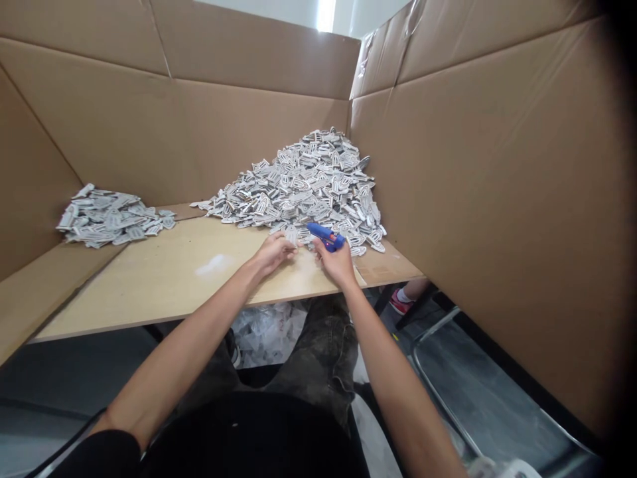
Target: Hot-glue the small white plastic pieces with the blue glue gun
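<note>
Near the table's front edge, my left hand [276, 253] pinches a small grey-white piece [291, 234] between its fingertips. Just right of it, my right hand [337, 259] is wrapped round a blue tool [326, 236] with a small red spot, its narrow end pointing left. The two hands are a short gap apart. Directly behind them rises a large heap of similar grey-white slotted pieces [308, 179]. A smaller heap of such pieces [109, 219] lies at the left of the table.
Tall cardboard walls [259, 119] enclose the wooden table [164, 272] at the back and both sides. Below the front edge are a bag of whitish scraps [271, 328], my legs and a metal-framed chair [438, 325]. A person's red shoe [401, 302] shows under the table.
</note>
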A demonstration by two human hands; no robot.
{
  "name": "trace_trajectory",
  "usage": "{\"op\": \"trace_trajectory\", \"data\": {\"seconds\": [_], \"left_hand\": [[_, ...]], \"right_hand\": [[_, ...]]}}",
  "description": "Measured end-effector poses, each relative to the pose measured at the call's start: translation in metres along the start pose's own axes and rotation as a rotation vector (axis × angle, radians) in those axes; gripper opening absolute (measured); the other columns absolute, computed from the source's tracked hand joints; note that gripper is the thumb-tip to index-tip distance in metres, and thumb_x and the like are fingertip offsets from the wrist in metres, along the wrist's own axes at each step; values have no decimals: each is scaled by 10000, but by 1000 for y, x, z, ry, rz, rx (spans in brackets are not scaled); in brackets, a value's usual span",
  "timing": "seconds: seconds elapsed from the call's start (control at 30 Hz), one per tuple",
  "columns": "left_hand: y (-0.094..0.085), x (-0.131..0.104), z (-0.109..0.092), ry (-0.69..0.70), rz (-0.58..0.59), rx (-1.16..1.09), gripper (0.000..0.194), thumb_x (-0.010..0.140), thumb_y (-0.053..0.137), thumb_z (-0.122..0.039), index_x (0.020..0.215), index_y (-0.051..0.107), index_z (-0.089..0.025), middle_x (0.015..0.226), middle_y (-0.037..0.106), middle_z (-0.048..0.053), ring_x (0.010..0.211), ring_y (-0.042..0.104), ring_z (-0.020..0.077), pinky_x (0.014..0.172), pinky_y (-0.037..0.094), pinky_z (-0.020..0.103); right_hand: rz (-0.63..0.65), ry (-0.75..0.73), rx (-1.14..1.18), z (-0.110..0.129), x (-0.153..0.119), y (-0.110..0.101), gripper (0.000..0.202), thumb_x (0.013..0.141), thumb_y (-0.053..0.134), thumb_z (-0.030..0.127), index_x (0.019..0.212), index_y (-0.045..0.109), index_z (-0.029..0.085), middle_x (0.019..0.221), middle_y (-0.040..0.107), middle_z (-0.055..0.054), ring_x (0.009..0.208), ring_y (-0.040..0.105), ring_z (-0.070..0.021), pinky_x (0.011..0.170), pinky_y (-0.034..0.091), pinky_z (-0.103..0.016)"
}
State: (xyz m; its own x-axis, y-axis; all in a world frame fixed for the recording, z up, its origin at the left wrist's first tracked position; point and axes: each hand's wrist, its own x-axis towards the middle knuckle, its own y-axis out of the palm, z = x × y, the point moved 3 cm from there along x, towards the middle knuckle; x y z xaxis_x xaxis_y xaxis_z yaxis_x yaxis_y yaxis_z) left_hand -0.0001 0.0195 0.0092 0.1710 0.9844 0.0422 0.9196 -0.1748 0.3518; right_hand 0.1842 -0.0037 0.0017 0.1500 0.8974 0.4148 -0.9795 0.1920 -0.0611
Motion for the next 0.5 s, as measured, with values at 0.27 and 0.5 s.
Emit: {"op": "trace_trajectory", "data": {"seconds": [0.27,0.5], "left_hand": [[3,-2,-1,69,13,137,438,679,735,-100,1088,596,-171,823,761,50,512,541,83,472,353,180],[11,-15,2,108,295,325,463,759,890,-383,1024,556,-204,820,773,63,513,605,111,493,400,199]], "right_hand": [[-61,-28,-17,1,0,-2,477,780,789,681,742,658,224,692,683,-55,652,631,-209,669,540,-347],[-96,-79,-6,5,0,-3,434,702,867,534,912,675,207,879,716,-54,755,642,-192,767,556,-342]]}}
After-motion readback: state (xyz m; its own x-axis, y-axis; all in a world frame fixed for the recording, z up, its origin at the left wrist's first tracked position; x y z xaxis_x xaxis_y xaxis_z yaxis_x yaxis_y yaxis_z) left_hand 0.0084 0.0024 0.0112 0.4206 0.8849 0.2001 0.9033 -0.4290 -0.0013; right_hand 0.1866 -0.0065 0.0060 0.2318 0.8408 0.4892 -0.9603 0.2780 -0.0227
